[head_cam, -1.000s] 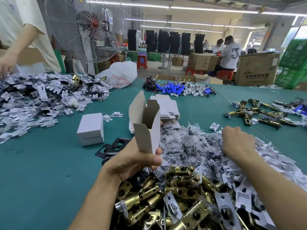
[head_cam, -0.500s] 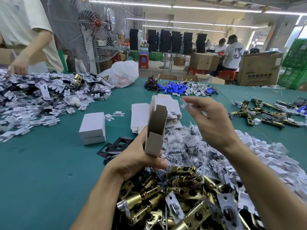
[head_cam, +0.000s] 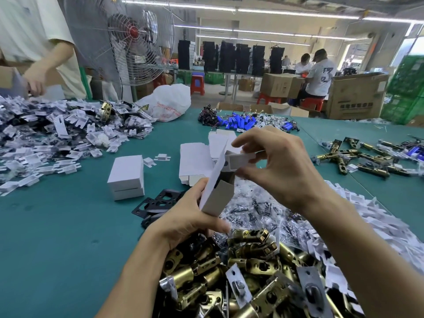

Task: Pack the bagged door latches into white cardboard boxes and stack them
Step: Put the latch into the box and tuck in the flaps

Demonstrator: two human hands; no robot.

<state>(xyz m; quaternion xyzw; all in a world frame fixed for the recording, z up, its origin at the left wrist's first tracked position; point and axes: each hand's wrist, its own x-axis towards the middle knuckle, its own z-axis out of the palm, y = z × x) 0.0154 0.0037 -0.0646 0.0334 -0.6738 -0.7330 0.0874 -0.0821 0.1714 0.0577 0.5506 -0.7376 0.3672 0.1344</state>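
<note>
- Nearest me, right under my left wrist, lies the heap of brass door latches in clear bags (head_cam: 241, 267). I judge it is kept this close so each pick is a short reach.
- My left hand (head_cam: 188, 222) grips the open-topped white cardboard box (head_cam: 218, 196). Its fingers (head_cam: 219, 226) are curled round the lower end, and the mouth is tipped up toward the other hand for loading.
- My right hand (head_cam: 284, 171) is poised just above that mouth, pinching a small white flat piece (head_cam: 238, 160) against the raised flap. I take this for the insert going in. I cannot tell whether a latch is already inside the box.
- Below the right fingers spreads a pile of small clear bags with dark screws (head_cam: 259, 210).
- Just left of the left fingers, flat black metal plates (head_cam: 158, 204) lie on the green tabletop (head_cam: 57, 226).
- Farther left and beyond, two closed white boxes (head_cam: 126, 177) sit one on the other, well apart from the heap so the stack keeps tidy.
- Beyond both sets of fingers rest the flat white box blanks (head_cam: 195, 161), within reach for the next carton.
</note>
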